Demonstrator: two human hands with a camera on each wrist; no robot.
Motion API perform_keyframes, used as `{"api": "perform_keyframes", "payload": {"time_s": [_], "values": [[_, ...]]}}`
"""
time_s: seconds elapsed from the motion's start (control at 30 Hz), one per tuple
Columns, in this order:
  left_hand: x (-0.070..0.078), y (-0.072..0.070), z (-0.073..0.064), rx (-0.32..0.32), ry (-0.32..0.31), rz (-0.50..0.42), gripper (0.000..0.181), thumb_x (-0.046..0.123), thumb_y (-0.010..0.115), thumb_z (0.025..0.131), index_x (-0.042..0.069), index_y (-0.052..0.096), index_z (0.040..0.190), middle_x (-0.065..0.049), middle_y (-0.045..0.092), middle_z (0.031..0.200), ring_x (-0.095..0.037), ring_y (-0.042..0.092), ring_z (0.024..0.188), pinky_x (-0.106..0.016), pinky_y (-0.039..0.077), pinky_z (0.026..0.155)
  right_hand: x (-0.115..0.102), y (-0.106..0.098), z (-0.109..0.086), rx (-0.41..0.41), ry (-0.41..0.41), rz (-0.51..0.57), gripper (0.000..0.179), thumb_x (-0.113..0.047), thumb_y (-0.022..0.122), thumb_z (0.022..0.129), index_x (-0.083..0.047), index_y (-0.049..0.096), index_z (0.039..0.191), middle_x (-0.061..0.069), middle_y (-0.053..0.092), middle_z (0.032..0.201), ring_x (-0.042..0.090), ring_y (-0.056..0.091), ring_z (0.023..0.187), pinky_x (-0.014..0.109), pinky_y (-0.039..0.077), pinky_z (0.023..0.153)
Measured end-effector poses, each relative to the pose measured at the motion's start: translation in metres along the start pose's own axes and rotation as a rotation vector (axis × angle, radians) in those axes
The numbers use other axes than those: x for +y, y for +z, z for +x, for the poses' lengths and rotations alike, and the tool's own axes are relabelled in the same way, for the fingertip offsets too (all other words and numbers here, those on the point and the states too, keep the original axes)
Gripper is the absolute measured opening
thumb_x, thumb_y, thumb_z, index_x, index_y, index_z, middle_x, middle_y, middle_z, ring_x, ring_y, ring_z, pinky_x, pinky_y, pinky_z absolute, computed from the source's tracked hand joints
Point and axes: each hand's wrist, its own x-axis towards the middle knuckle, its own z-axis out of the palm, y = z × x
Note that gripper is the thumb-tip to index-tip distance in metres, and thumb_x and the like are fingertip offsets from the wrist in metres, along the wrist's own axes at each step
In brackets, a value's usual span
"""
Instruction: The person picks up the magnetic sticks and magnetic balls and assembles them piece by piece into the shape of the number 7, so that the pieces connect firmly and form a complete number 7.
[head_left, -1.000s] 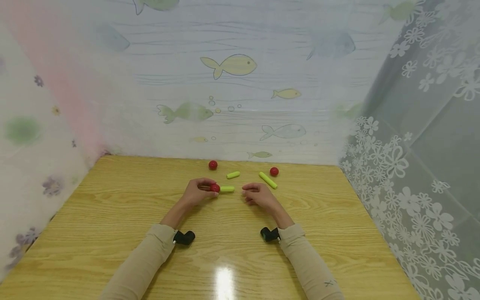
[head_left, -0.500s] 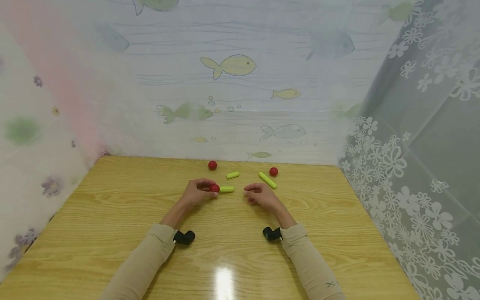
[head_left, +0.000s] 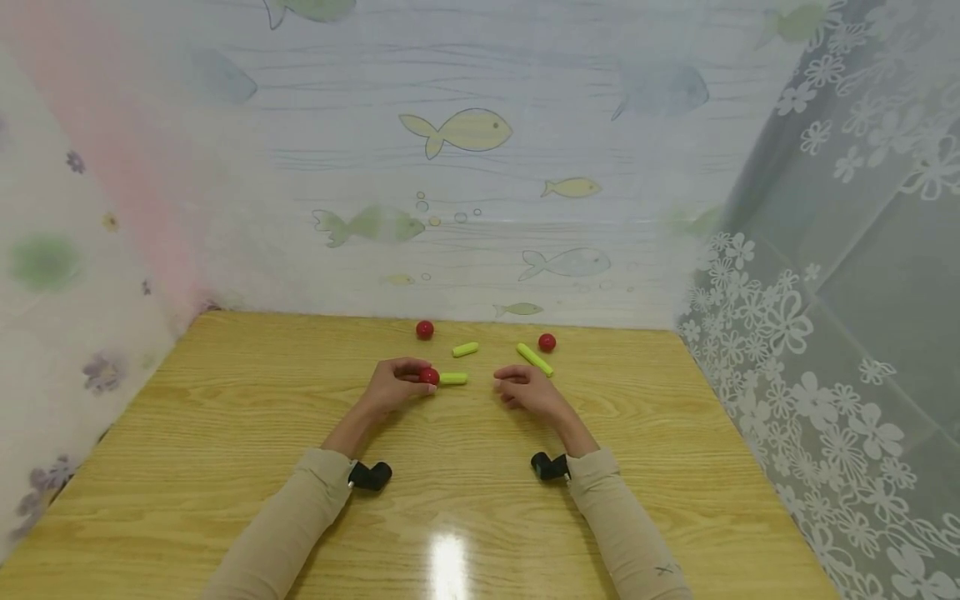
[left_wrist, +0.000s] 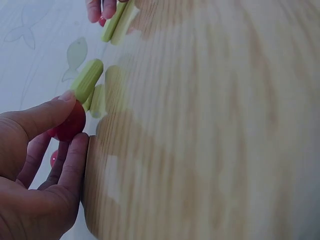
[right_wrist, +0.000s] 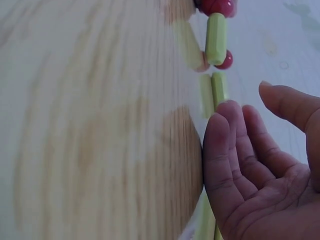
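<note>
My left hand (head_left: 392,387) pinches a red ball (left_wrist: 71,123) between thumb and fingers. From the ball a short yellow-green stick (head_left: 453,378) points right, its near end against the ball. My right hand (head_left: 532,390) is apart from it to the right, fingers loosely bent and nothing between them; in the right wrist view the thumb stands away from the fingertips. Just behind that hand lies a longer yellow-green stick (head_left: 535,359). Another short yellow-green stick (head_left: 466,349) lies behind the one at the held ball.
Two more red balls rest near the table's back edge, a left ball (head_left: 425,330) and a right ball (head_left: 547,342). The wood-grain table (head_left: 450,500) meets a fish-patterned curtain (head_left: 480,208). Each wrist carries a small black camera.
My right hand has drifted slightly right, away from the stick at the held ball. The left hand keeps its hold on the red ball and has stayed in place.
</note>
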Motion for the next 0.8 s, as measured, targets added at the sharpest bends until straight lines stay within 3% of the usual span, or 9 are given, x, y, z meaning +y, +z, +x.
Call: {"api": "perform_keyframes", "payload": {"time_s": [0.23, 0.6, 0.8], "values": [[-0.001, 0.001, 0.0, 0.018, 0.003, 0.015, 0.041, 0.004, 0.081, 0.086, 0.0, 0.068, 0.125, -0.02, 0.067, 0.126, -0.028, 0.065, 0.111, -0.028, 0.055, 0.089, 0.001, -0.003, 0.0, 0.004, -0.003, -0.019, 0.035, -0.016, 0.062, 0.103, 0.004, 0.061, 0.131, 0.019, 0.067, 0.119, 0.019, 0.067, 0.092, 0.033, 0.058, 0.081], [-0.003, 0.001, 0.001, 0.012, 0.015, -0.014, 0.045, 0.002, 0.081, 0.086, -0.004, 0.066, 0.128, -0.024, 0.065, 0.128, -0.034, 0.063, 0.115, -0.029, 0.055, 0.09, 0.003, -0.004, 0.0, -0.01, -0.027, -0.039, 0.032, -0.015, 0.06, 0.104, 0.007, 0.061, 0.127, 0.021, 0.068, 0.116, 0.018, 0.066, 0.09, 0.034, 0.059, 0.082], [0.018, 0.001, -0.013, -0.002, 0.003, -0.004, 0.044, -0.003, 0.078, 0.087, -0.009, 0.063, 0.128, -0.027, 0.064, 0.129, -0.039, 0.062, 0.118, -0.03, 0.055, 0.092, 0.004, -0.004, 0.003, -0.011, -0.019, -0.022, 0.03, -0.013, 0.059, 0.104, 0.007, 0.062, 0.126, 0.018, 0.069, 0.113, 0.016, 0.065, 0.086, 0.031, 0.058, 0.078]]}}
